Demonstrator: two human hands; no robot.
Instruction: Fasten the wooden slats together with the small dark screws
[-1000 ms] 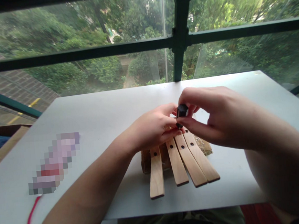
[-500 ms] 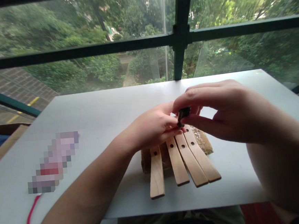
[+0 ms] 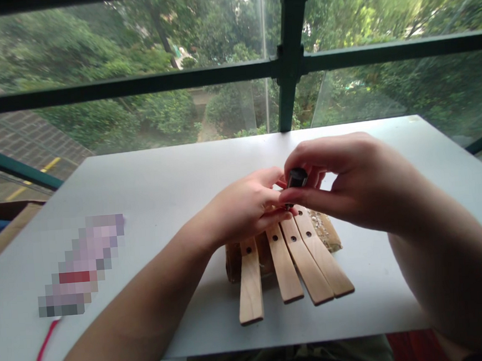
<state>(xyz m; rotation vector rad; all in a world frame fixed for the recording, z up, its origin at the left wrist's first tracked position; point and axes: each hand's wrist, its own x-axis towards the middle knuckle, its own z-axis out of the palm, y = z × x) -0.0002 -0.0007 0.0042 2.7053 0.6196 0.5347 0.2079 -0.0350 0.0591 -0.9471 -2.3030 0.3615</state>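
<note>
My right hand (image 3: 337,181) is closed in a pinch around a short black cylindrical tool (image 3: 296,177), perhaps a stubby screwdriver. Its narrow lower end points down beside the left fingertips. My left hand (image 3: 253,202) reaches in from the left with its fingers bent together at that lower end; what they hold is hidden. Below both hands, several pale, bent wooden slats (image 3: 289,271) with dark round holes or screw heads fan out towards me. Their upper ends are partly covered by my left hand. The slats rest on a brown, plastic-wrapped block (image 3: 330,230).
The white table (image 3: 153,176) runs up to a green-framed window (image 3: 287,104). On its left lies a pixelated, pinkish long object (image 3: 88,259) with a red cord (image 3: 43,352). Beyond the left edge stands a cardboard box (image 3: 15,229) with blue cloth inside.
My right hand has tilted the black tool, so its round top end now faces me more. My left hand and the slats stay nearly in place; the view has shifted slightly.
</note>
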